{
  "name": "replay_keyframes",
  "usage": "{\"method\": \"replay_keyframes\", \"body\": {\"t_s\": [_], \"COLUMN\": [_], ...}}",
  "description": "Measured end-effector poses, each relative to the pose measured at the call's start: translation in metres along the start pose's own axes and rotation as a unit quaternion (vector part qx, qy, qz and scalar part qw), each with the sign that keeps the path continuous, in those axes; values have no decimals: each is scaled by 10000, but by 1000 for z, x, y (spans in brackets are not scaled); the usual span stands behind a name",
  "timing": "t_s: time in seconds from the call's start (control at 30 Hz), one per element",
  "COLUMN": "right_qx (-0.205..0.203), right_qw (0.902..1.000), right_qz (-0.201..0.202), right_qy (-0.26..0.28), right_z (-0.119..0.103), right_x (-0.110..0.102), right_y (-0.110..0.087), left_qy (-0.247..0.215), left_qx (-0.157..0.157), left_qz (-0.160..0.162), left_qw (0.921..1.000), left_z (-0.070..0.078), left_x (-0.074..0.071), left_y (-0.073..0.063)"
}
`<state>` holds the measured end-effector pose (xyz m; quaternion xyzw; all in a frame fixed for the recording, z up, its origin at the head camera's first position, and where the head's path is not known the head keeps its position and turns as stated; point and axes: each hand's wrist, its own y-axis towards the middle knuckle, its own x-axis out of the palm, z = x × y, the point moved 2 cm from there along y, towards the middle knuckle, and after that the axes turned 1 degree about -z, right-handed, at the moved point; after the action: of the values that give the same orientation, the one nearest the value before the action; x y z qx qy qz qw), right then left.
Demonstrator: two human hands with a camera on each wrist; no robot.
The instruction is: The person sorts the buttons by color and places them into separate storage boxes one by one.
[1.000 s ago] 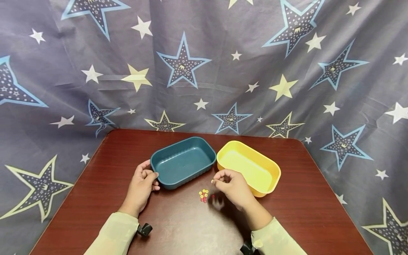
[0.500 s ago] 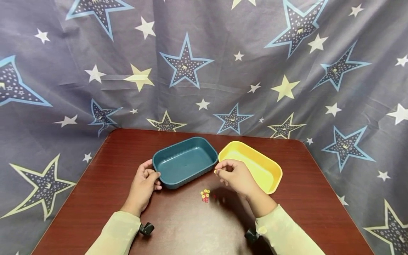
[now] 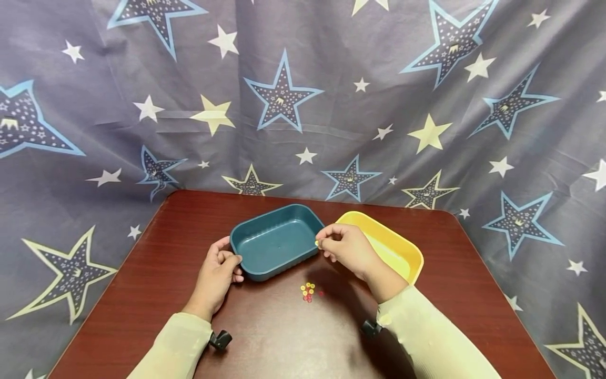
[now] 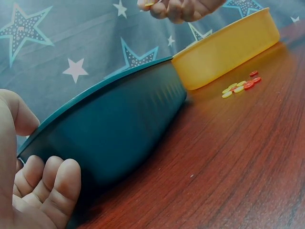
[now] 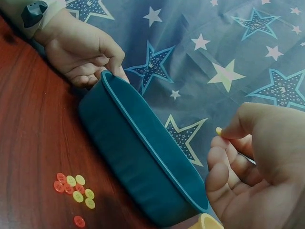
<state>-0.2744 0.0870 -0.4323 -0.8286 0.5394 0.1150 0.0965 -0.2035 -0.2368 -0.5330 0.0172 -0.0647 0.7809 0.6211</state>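
Observation:
My left hand (image 3: 216,279) grips the near left corner of the teal plastic bin (image 3: 279,239), thumb over the rim and fingers against the outside wall. Between thumb and index finger, my right hand (image 3: 350,250) pinches a small yellow button (image 5: 218,130), held up near the bin's right end. The yellow bin (image 3: 407,247) stands to the right, partly covered by the right hand and forearm. On the table in front lies a small pile of red and yellow buttons (image 5: 76,188), with one red button (image 5: 79,221) a little apart.
Both bins stand close together on a dark red wooden table (image 3: 265,326). A grey curtain with stars (image 3: 303,105) hangs behind the table and along its sides. Each wrist wears a black camera mount (image 3: 220,340).
My right hand has lifted away from beside the button pile, up and toward the teal bin's right end, carrying the yellow button. My left hand keeps its hold on the teal bin.

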Motion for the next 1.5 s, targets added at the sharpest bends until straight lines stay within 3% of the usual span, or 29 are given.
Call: {"method": "replay_keyframes", "body": {"t_s": [0.27,0.5,0.93,1.27,1.5], "right_qx": [185,149,386,636,657], "right_qw": [9998,9985,9923,9840,9853], "right_qz": [-78,-110,-591,-818,-817], "right_qy": [-26,-517,-1018,-1452,-1349], "right_z": [0,-5,-9,-6,-3], "right_x": [5,11,18,17,19], "right_y": [21,42,81,95,98], "left_qy": [-17,10,43,67,29], "left_qx": [-7,-12,-23,-20,-8], "left_qz": [-1,-15,-31,-42,26], "left_qw": [10000,10000,10000,10000,10000], "left_z": [-1,1,1,0,2], "left_x": [1,-1,-2,-2,-2], "left_y": [0,0,0,0,-2]}}
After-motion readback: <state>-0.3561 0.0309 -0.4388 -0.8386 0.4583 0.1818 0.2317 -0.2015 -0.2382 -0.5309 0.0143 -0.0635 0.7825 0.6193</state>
